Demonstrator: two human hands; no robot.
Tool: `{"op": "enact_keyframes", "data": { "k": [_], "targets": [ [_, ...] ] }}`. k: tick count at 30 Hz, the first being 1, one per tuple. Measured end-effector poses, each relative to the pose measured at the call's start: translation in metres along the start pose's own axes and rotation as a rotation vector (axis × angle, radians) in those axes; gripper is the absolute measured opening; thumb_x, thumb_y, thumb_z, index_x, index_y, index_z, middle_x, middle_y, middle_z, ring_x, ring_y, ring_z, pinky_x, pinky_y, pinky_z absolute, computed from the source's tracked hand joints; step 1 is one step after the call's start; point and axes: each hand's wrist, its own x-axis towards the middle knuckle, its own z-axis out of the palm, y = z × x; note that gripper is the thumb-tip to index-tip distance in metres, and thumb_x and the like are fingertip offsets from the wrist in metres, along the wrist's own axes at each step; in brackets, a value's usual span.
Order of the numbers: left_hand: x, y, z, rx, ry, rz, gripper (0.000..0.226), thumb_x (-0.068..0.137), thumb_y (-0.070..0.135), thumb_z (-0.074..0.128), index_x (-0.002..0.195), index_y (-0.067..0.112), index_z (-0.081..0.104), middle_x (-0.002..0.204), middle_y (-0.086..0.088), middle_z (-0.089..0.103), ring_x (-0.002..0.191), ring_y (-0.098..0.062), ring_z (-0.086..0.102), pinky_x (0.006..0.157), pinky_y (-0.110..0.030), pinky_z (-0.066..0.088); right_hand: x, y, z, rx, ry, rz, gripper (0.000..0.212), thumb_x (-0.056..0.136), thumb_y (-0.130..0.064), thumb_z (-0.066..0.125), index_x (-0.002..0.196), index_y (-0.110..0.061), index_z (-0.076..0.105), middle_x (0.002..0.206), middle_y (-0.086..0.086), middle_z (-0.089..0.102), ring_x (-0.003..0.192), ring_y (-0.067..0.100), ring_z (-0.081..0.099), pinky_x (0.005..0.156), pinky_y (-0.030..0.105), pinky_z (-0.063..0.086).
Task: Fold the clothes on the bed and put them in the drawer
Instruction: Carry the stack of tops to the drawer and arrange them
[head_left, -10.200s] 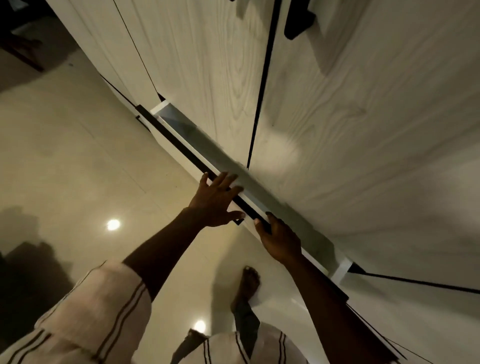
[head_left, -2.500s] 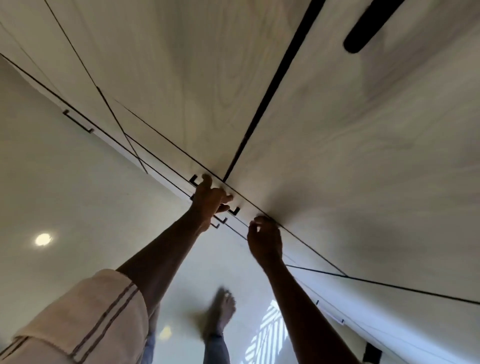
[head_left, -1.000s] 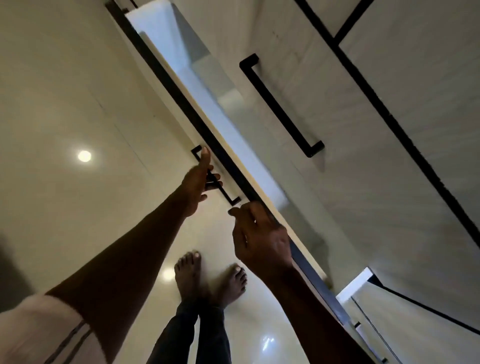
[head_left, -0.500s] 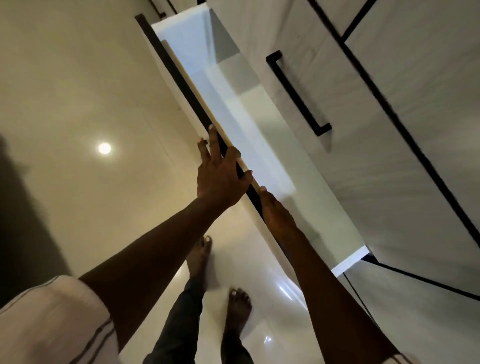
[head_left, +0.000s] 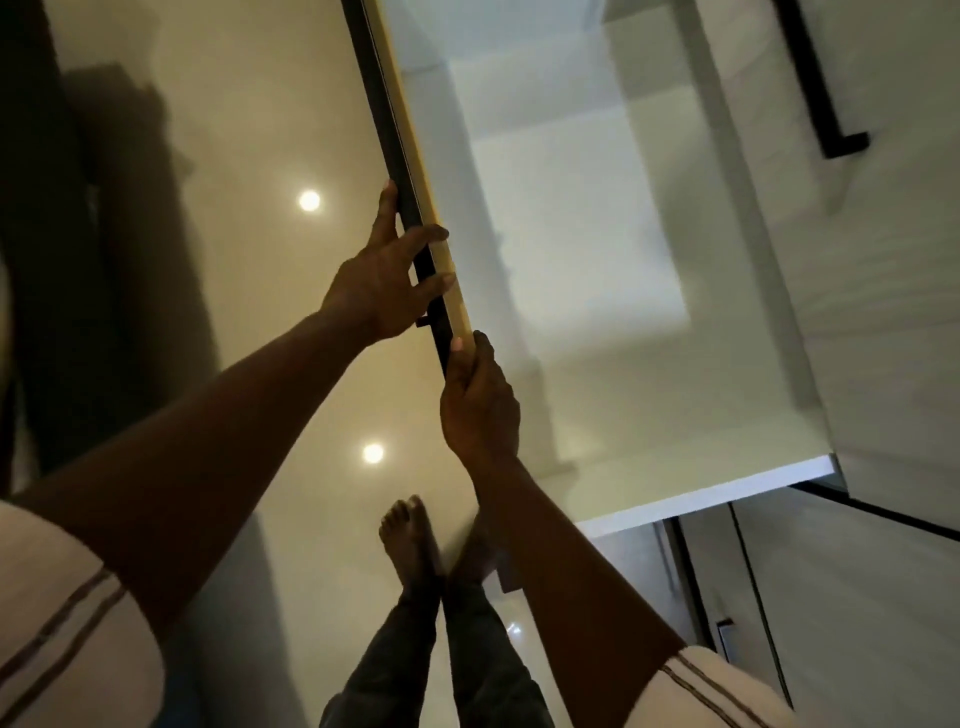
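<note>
The wardrobe drawer (head_left: 571, 234) stands pulled far out, and its white inside holds nothing. Its dark front panel (head_left: 387, 109) with a pale top edge runs from the top of the view down to my hands. My left hand (head_left: 384, 280) rests on that panel, thumb on the outer face and fingers lying straight across the top edge. Just below it, my right hand (head_left: 478, 400) grips the same top edge with curled fingers. No clothes and no bed are in view.
Pale wood-grain wardrobe doors with a long black handle (head_left: 826, 93) rise behind the drawer. Another drawer handle (head_left: 724, 636) sits below on the right. My bare feet (head_left: 410, 545) stand on a glossy floor beside the drawer front. A dark shape fills the left edge.
The drawer has slid much further out, showing its whole white inside. My left hand moved from the front face to the top edge. My right hand now grips that edge.
</note>
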Motion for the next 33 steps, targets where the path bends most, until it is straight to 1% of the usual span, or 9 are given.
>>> {"op": "enact_keyframes", "data": {
  "k": [4,9,18,20,22,24,26,29,33],
  "targets": [
    [-0.025,-0.042,-0.014,0.018,0.006,-0.07,0.055,0.099,0.041,0.065,0.149,0.034,0.044,0.171,0.001,-0.017,0.119,-0.032,0.064,0.097,-0.041,0.05,-0.023,-0.012,0.048,0.006,-0.027,-0.07,0.071,0.101,-0.066,0.018,0.143,-0.018,0.049,0.118,0.008,0.071,0.103,0.032,0.07,0.081,0.037,0.052],
    [-0.041,-0.071,-0.025,0.048,-0.007,-0.133,0.057,0.101,0.04,0.062,0.153,0.036,0.039,0.171,0.004,-0.019,0.126,-0.033,0.061,0.086,-0.036,0.048,-0.037,-0.025,0.076,-0.121,-0.083,-0.076,0.059,0.108,-0.055,0.033,0.15,-0.016,0.044,0.127,0.009,0.07,0.111,0.032,0.069,0.093,0.042,0.054],
    [-0.056,-0.091,-0.023,0.022,0.032,-0.181,0.058,0.104,0.04,0.053,0.156,0.042,0.028,0.171,0.007,-0.015,0.121,-0.031,0.062,0.088,-0.046,0.056,-0.045,-0.039,0.096,-0.178,-0.172,-0.058,0.063,0.103,-0.066,0.023,0.141,-0.02,0.043,0.106,0.008,0.071,0.091,0.032,0.07,0.08,0.047,0.059],
    [-0.061,-0.092,-0.019,-0.027,0.057,-0.198,0.062,0.103,0.04,0.054,0.158,0.042,0.023,0.173,0.004,-0.008,0.131,-0.034,0.056,0.094,-0.049,0.055,-0.042,-0.041,0.086,-0.2,-0.236,-0.062,0.063,0.103,-0.067,0.023,0.137,-0.019,0.046,0.108,0.009,0.071,0.096,0.034,0.069,0.078,0.04,0.054],
    [-0.074,-0.096,-0.017,-0.149,0.081,-0.176,0.072,0.101,0.039,0.059,0.16,0.038,0.019,0.173,0.0,-0.002,0.143,-0.035,0.043,0.105,-0.052,0.049,-0.038,-0.049,0.077,-0.25,-0.247,-0.088,0.057,0.106,-0.059,0.031,0.14,-0.017,0.048,0.125,0.013,0.065,0.114,0.035,0.064,0.086,0.041,0.051],
    [-0.1,-0.099,-0.02,-0.28,0.15,-0.154,0.076,0.102,0.042,0.059,0.163,0.029,0.017,0.173,-0.004,0.001,0.154,-0.029,0.025,0.117,-0.047,0.037,-0.041,-0.061,0.067,-0.288,-0.131,-0.208,0.056,0.106,-0.049,0.043,0.152,-0.017,0.04,0.148,0.013,0.051,0.133,0.032,0.053,0.103,0.044,0.047],
    [-0.142,-0.111,-0.031,-0.325,0.267,-0.171,0.072,0.103,0.047,0.054,0.163,0.025,0.02,0.173,-0.004,0.005,0.157,-0.025,0.016,0.118,-0.041,0.029,-0.058,-0.076,0.061,-0.227,-0.052,-0.361,0.055,0.106,-0.038,0.051,0.155,-0.019,0.037,0.153,0.009,0.044,0.137,0.026,0.049,0.107,0.039,0.045],
    [-0.219,-0.141,-0.059,-0.319,0.388,-0.29,0.065,0.104,0.051,0.051,0.159,0.026,0.028,0.171,-0.005,0.013,0.156,-0.026,0.02,0.119,-0.042,0.028,-0.081,-0.104,0.052,-0.179,-0.102,-0.441,0.048,0.104,-0.029,0.055,0.15,-0.021,0.044,0.147,0.006,0.048,0.13,0.024,0.054,0.104,0.036,0.048],
    [-0.329,-0.196,-0.107,-0.378,0.48,-0.504,0.065,0.1,0.055,0.049,0.155,0.02,0.039,0.166,-0.01,0.027,0.152,-0.027,0.029,0.12,-0.042,0.031,-0.114,-0.17,0.057,-0.176,-0.313,-0.474,0.031,0.101,-0.02,0.056,0.131,-0.023,0.061,0.126,-0.001,0.065,0.102,0.012,0.064,0.092,0.03,0.051]
  ]
}}
